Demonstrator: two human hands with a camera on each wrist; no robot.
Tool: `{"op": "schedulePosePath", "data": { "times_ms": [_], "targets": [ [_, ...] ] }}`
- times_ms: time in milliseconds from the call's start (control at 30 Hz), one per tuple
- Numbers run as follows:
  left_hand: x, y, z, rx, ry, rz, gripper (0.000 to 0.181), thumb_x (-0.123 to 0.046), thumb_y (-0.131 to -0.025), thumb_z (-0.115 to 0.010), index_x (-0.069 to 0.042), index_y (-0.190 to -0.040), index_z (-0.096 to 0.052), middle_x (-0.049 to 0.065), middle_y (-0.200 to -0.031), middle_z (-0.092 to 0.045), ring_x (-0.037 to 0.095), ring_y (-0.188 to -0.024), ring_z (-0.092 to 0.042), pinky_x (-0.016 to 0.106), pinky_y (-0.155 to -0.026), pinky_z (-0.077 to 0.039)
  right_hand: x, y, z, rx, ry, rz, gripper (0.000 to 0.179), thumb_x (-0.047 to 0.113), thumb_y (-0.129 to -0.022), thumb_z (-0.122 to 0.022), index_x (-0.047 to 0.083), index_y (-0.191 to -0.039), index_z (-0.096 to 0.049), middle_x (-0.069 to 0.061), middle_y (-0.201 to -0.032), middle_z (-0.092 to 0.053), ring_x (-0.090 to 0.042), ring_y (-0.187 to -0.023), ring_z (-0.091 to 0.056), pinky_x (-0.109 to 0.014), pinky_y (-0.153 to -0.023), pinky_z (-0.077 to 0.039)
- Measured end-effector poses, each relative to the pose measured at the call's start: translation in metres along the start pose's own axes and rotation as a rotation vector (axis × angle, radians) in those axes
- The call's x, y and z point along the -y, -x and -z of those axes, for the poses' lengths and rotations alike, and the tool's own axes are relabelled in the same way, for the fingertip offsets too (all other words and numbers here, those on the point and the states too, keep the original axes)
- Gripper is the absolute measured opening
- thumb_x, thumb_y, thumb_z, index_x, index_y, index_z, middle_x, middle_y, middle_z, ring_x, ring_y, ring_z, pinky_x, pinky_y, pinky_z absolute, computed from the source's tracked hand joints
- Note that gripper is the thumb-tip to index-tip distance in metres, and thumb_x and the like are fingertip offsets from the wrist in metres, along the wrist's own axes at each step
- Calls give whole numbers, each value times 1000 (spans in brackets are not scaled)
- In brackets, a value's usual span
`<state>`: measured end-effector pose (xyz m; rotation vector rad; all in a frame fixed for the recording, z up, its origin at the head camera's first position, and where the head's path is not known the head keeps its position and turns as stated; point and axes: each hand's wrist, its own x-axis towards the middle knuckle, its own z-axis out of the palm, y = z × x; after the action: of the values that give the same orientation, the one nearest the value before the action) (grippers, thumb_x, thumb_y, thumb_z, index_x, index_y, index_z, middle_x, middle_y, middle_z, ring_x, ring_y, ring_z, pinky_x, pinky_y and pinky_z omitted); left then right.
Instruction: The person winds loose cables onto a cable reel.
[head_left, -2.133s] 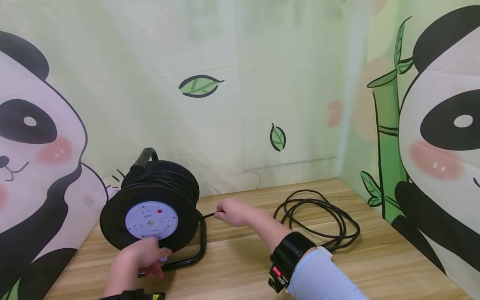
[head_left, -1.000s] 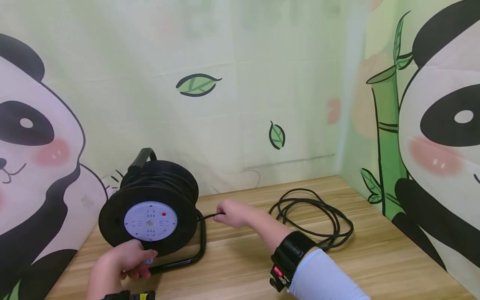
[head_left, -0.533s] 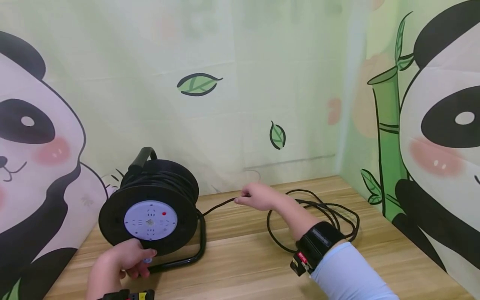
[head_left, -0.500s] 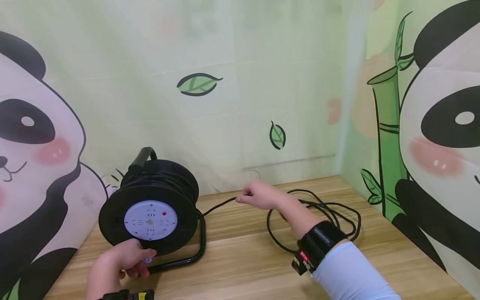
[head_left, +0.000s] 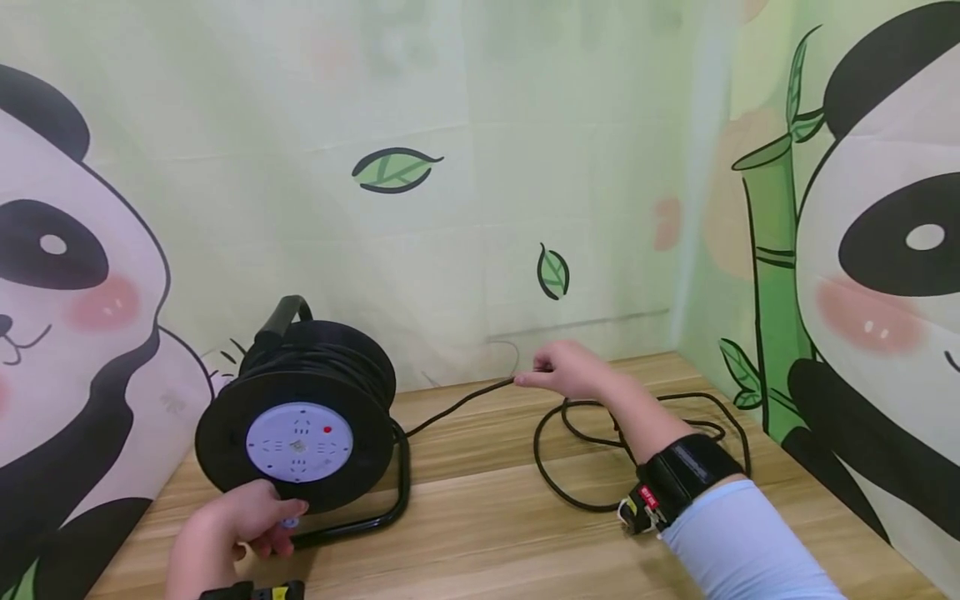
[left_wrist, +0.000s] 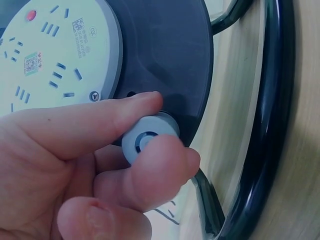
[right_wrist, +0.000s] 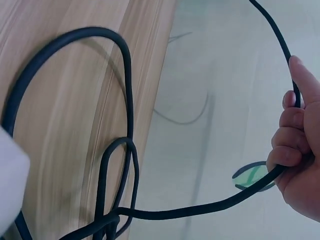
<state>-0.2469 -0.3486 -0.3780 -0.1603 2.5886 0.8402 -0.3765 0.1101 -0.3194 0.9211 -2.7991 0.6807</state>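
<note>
A black cable reel with a pale round socket panel stands at the left of the table. My left hand pinches the small grey crank knob low on the reel's face, thumb and fingers round it in the left wrist view. Right of the reel, my right hand grips the black cable, raised above the table. From the reel's side the cable rises to this hand; beyond it, in the right wrist view, it runs on into loose loops on the wood.
The reel rests on a black tubular stand, with a carry handle on top. Loose cable loops lie on the wooden table beneath the right forearm. A printed panda backdrop closes off the back and right side.
My right hand has moved right and up along the cable, away from the reel, and the loops have spread and shifted. The left hand stays at the knob, slightly further left; the panel has turned.
</note>
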Motion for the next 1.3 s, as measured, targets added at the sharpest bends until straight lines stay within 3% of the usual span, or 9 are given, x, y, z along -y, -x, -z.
{"op": "schedulePosePath", "data": {
  "times_ms": [200,567,833,1300],
  "targets": [
    [1,1,0,-15,5,-5,39,-34,-96,-55,-6,-69,-65,4,-66,-67,17,-56,-54,29,-51,-31,-18,7,10,-22,13,-56,46,48,-89,-64,16,-61,-45,6,-54,-37,-11,-50,-36,-28,-50,-32],
    [4,5,3,-26,27,-3,40,-33,-97,-54,-6,-68,-64,4,-66,-67,16,-55,-54,28,-51,-29,-66,33,33,-136,-12,-165,47,46,-88,-66,14,-61,-46,3,-55,-41,-14,-51,-38,-31,-51,-35],
    [7,5,2,-41,44,7,40,-33,-96,-55,-6,-69,-63,5,-66,-66,17,-56,-54,29,-53,-31,-68,37,31,-148,30,-214,50,55,-88,-61,15,-63,-47,1,-57,-44,-16,-52,-41,-33,-52,-36],
    [6,8,5,-48,38,4,40,-32,-97,-55,-6,-68,-63,4,-67,-66,17,-56,-54,31,-54,-31,-66,35,29,-162,12,-213,51,57,-87,-61,15,-62,-48,2,-57,-44,-16,-54,-40,-33,-53,-36]
  ]
}}
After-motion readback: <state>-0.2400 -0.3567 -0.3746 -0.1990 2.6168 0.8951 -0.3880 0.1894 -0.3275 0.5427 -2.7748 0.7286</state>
